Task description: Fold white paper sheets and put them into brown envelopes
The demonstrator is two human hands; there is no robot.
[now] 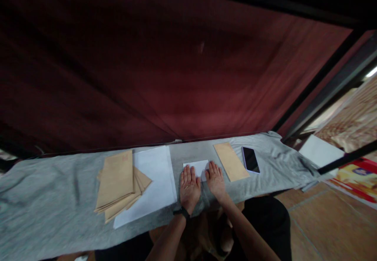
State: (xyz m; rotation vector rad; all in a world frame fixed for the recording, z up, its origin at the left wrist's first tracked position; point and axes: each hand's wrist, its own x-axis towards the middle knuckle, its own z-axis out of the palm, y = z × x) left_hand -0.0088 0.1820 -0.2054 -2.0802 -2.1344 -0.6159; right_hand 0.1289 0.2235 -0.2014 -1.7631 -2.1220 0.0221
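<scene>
Long narrow counter point(44, 198) draped in a wrinkled grey cloth, stretching left to right across the lower part of the view. Left hand point(189, 186) open and flat, palm down, fingers together, fingertips on the near left edge of a small white paper point(198, 166); black band point(181, 213) at that wrist. Right hand point(216, 180) likewise open and flat, palm down, fingertips at the paper's near right corner. Nothing gripped by either. Paper flat on the cloth near the counter's middle, just beyond the 2 hands. Just beside the left hand, a large white sheet point(156, 174), and overlapping its left edge a fanned stack of brown envelopes point(118, 182). Right of the right hand, 1 single brown envelope point(231, 160) flat at a slant, then a dark-screened phone point(250, 159) just beside it, face up, untouched. Behind the counter, a dark red curtain point(176, 76), dim and creased, across most of the upper view. On the right, black metal bars point(324, 80) slanting upward past the curtain's edge. Beyond the counter's right end, another white sheet point(319, 151) and a bright red and yellow printed surface point(356, 178). Below right, reddish-brown tiled floor point(324, 221). Dim room overall, brighter at the far right edge.
</scene>
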